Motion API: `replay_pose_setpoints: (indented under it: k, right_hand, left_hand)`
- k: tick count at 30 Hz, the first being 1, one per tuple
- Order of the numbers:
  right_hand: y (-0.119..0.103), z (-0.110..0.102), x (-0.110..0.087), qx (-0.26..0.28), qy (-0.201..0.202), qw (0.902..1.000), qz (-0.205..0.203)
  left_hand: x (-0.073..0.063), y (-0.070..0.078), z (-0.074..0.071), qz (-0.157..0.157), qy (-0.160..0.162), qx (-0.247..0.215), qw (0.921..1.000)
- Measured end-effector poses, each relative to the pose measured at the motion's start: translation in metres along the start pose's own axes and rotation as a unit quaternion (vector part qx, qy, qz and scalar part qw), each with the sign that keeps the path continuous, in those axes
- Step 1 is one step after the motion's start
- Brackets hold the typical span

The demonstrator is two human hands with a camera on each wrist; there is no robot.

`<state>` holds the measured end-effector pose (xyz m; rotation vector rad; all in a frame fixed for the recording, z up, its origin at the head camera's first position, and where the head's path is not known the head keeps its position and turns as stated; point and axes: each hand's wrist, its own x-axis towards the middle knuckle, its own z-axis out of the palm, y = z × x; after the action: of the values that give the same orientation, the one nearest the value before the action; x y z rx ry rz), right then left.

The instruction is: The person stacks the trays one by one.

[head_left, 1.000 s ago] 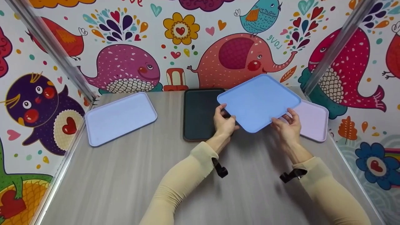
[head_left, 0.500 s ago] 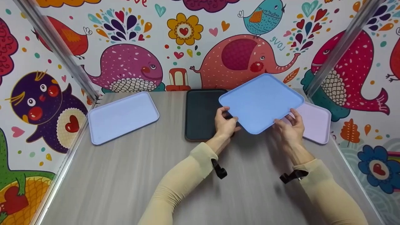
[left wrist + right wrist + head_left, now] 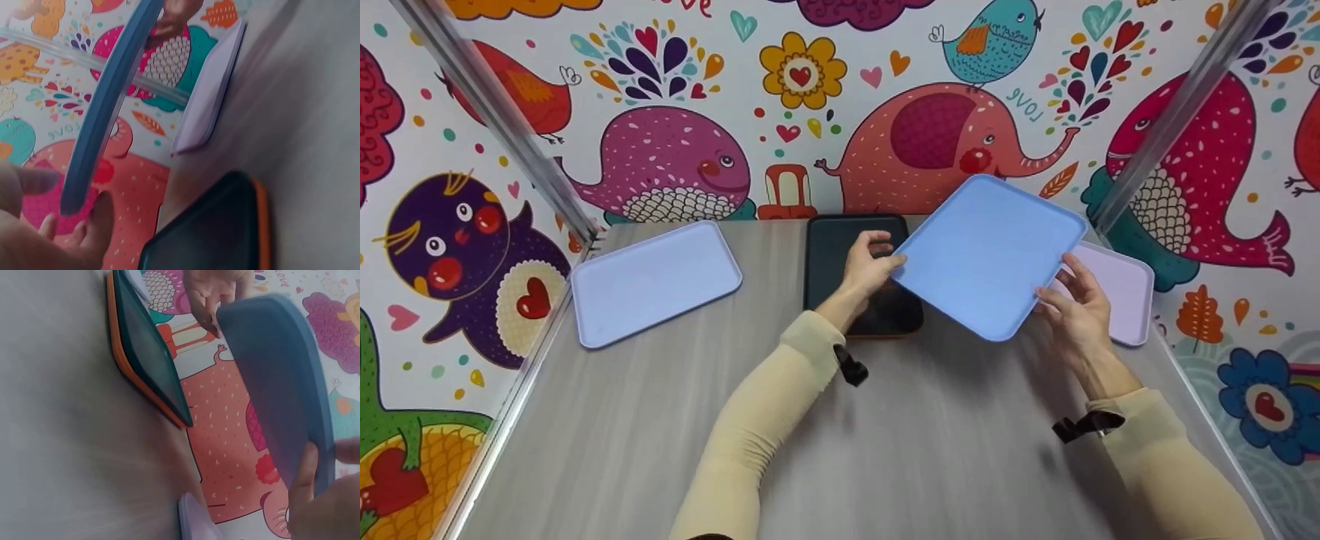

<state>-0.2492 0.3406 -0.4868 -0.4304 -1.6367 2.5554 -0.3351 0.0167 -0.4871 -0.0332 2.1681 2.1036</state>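
Note:
A blue rectangular tray [image 3: 990, 259] is held tilted above the table. My right hand [image 3: 1080, 315] pinches its right edge, the thumb on the upper face and fingers underneath, as the right wrist view [image 3: 323, 495] also shows. At the tray's left corner is my left hand [image 3: 870, 266], thumb and fingers spread on either side of that corner. In the left wrist view a gap shows between the left fingers [image 3: 98, 225] and the blue tray [image 3: 101, 112]. Below the left hand lies a dark green tray [image 3: 840, 262], with an orange layer [image 3: 263, 225] under it.
A pale lavender-blue tray [image 3: 656, 285] lies slanted at the table's left back. Partly behind the right hand lies a pale purple tray [image 3: 1129, 292]. Printed walls [image 3: 787, 150] and metal posts [image 3: 1170, 112] bound the grey table [image 3: 660, 420] at the back and sides.
My left hand has let go of the blue tray's lower left edge and moved left and up to its left corner. The tray has turned clockwise, and my right hand has shifted slightly right.

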Motion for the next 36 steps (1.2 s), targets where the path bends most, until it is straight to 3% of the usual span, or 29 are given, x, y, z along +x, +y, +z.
replay_pose_setpoints:
  k: [3,6,11,15,23,28,36]
  right_hand:
    - [0.0,-0.002,0.0,-0.001,-0.029,0.9996,-0.001]
    - [0.0,-0.002,0.001,-0.003,-0.06,0.9981,-0.009]
    - [0.001,0.0,0.005,-0.013,-0.096,0.9953,-0.005]
    - [0.003,0.0,0.011,-0.018,-0.117,0.993,0.0]
    - [0.008,0.003,0.03,-0.038,-0.132,0.9904,0.015]
    - [0.016,0.007,0.044,-0.092,-0.13,0.9868,0.027]
    - [0.028,0.025,0.065,-0.198,-0.139,0.97,0.024]
  left_hand:
    - [0.011,0.006,-0.011,-0.005,-0.067,0.026,0.9974]
    - [0.02,0.01,-0.019,0.0,-0.119,0.021,0.9927]
    - [0.026,0.011,-0.035,0.001,-0.179,0.004,0.9838]
    - [0.027,0.009,-0.043,-0.003,-0.208,0.01,0.9781]
    - [0.022,0.006,-0.052,-0.013,-0.211,0.02,0.9771]
    - [0.017,-0.001,-0.056,0.001,-0.195,0.047,0.9797]
    - [0.013,-0.011,-0.067,-0.005,-0.147,0.093,0.9848]
